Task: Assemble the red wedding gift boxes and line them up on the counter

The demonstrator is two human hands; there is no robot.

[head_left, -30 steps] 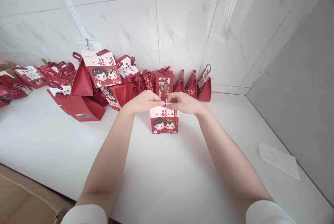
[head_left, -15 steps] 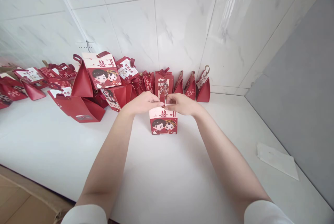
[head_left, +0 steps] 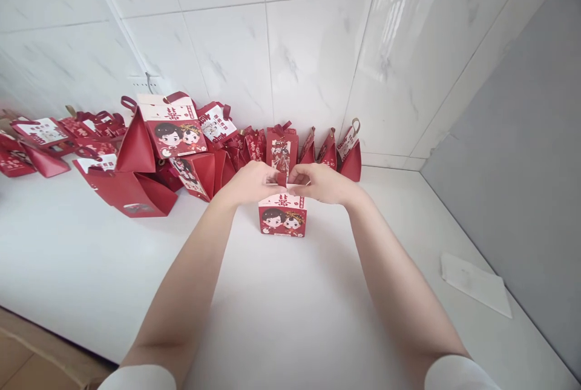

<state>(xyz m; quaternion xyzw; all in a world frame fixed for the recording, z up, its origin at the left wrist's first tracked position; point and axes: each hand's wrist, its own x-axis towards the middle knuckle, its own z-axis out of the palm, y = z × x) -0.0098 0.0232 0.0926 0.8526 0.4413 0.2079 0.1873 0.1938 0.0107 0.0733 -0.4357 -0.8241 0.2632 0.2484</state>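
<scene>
A small red gift box (head_left: pixel 282 219) printed with a cartoon couple stands upright on the white counter (head_left: pixel 281 305), straight ahead of me. My left hand (head_left: pixel 252 182) and my right hand (head_left: pixel 318 183) meet over its top. Both pinch the box's red ribbon handle between thumb and fingers, and the fingertips nearly touch each other. The top flaps of the box are mostly hidden under my hands.
A heap of red gift boxes (head_left: pixel 167 135) lies along the tiled wall from the far left to the middle. Three narrow red bags (head_left: pixel 336 151) stand behind my hands. A white sheet of paper (head_left: pixel 474 284) lies at the right by a grey panel (head_left: pixel 521 166).
My hands have stayed on the box top, with the fingers drawn slightly closer together. The view has shifted a little, so the box sits slightly lower in the picture.
</scene>
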